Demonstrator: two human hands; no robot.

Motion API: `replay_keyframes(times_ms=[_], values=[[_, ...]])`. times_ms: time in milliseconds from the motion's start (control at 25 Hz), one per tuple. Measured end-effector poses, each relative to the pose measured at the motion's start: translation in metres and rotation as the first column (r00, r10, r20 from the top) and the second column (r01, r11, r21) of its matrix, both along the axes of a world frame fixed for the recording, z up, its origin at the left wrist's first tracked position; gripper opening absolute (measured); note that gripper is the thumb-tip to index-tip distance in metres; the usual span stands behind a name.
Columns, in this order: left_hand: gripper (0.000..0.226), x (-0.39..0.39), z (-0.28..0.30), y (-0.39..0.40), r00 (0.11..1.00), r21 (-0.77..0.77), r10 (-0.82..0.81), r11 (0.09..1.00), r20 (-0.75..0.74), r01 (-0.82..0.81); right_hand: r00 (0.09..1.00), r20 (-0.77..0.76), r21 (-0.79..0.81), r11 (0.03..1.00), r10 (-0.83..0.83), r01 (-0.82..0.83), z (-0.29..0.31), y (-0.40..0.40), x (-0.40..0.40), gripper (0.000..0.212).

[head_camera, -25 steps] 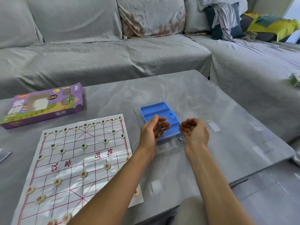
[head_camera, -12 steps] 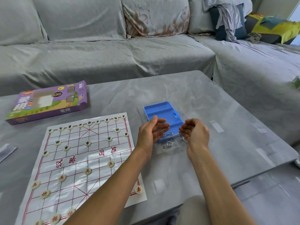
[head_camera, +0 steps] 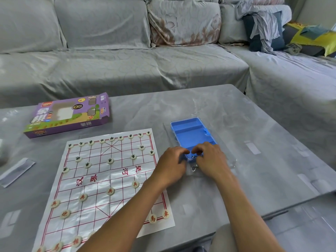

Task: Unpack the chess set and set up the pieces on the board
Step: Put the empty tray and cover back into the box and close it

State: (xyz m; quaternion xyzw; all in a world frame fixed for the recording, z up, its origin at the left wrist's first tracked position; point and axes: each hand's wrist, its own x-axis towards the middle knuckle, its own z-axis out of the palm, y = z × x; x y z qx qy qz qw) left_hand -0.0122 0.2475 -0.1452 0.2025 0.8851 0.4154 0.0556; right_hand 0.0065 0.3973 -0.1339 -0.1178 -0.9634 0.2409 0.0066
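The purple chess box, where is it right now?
In the head view, the purple chess box lies far left on the table, just beyond the board.

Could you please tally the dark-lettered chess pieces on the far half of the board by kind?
Back-rank pieces: 9
Cannons: 2
Soldiers: 5
Total: 16
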Motion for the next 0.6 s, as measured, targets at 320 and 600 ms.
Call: replay_keyframes(times_ms=[320, 600], values=[[0.032, -0.001, -0.006, -0.001, 0.995, -0.053, -0.054, 0.997, -0.082, 0.050, 0.997, -0.070, -0.109, 0.994, -0.018, 0.010, 0.007, 0.004, 0.011, 0.042], [0.028, -0.002, 0.012, -0.072, 0.966, 0.141, 0.231, 0.967, -0.114, -0.214, 0.958, -0.266, -0.047, 0.991, 0.110, -0.127, 0.007, -0.040, 0.007, 0.034]])
